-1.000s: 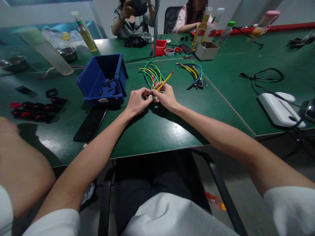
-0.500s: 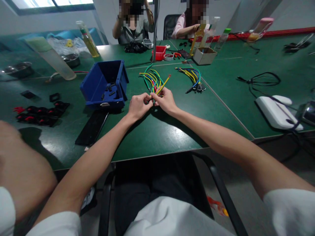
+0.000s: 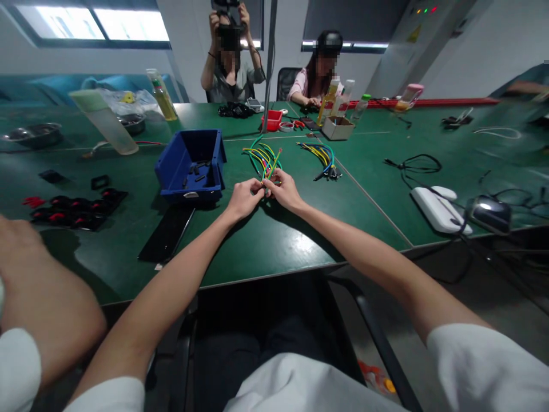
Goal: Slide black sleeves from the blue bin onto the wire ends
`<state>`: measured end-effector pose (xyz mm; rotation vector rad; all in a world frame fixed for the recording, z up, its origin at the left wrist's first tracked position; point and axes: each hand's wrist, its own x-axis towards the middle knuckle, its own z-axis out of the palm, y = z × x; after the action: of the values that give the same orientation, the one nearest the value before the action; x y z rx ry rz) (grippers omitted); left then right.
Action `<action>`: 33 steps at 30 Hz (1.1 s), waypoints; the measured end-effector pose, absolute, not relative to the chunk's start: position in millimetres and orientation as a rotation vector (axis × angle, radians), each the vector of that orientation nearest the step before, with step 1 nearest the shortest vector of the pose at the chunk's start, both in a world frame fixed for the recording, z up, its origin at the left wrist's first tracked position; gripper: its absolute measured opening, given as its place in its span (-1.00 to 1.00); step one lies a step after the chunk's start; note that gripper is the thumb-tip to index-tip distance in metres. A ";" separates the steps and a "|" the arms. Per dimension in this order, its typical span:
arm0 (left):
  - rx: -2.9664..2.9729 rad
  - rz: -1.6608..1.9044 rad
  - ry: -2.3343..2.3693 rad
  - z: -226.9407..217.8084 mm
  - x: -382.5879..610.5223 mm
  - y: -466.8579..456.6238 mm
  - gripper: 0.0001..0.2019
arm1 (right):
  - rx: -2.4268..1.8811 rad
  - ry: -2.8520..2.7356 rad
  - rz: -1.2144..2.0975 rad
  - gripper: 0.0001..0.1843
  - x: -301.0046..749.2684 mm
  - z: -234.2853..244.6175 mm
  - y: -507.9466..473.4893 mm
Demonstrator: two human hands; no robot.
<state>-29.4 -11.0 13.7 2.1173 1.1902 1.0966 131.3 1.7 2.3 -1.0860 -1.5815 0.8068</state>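
Observation:
Over the green table, my right hand (image 3: 285,190) pinches a thin yellow-green wire (image 3: 277,160) with a reddish tip pointing up and away. My left hand (image 3: 244,198) is closed against it, thumb and finger meeting at the wire's near end; what they grip there is hidden by the fingertips. Just beyond lies a loose bundle of yellow and green wires (image 3: 258,151), partly behind my right hand. Farther right rests a second bundle of yellow, blue and green wires (image 3: 326,155) with black ends. Left of my hands stands a blue bin (image 3: 189,196) with several small black pieces inside.
A black phone (image 3: 165,236) lies before the bin, and black-and-red parts (image 3: 77,209) sit farther left. At the right are a white device (image 3: 440,210) and cables. Bottles, a red tray (image 3: 271,120) and a small box (image 3: 337,128) stand farther back. Two people sit opposite; another person's arm (image 3: 43,297) is at left.
My view has tipped upward, showing more of the people opposite. The wire in my right hand stands a little more upright. Both hands stay together.

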 end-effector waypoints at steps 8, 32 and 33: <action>2.304 0.966 1.250 10.3 -33.2 -7.6 -0.76 | -1.132 -1.550 0.701 -0.64 143.4 3.2 3.9; 2.528 0.506 1.586 0.4 -44.4 -0.8 -0.47 | -1.623 -1.670 0.113 -0.47 201.9 2.7 23.1; 2.533 0.510 1.576 0.9 -44.0 -1.4 -0.48 | -1.627 -1.660 0.119 -0.46 203.0 2.3 23.7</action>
<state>-44.0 -1.4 0.9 2.5331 1.5761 0.5101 203.0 23.7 2.3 -1.6268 -1.6599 0.1194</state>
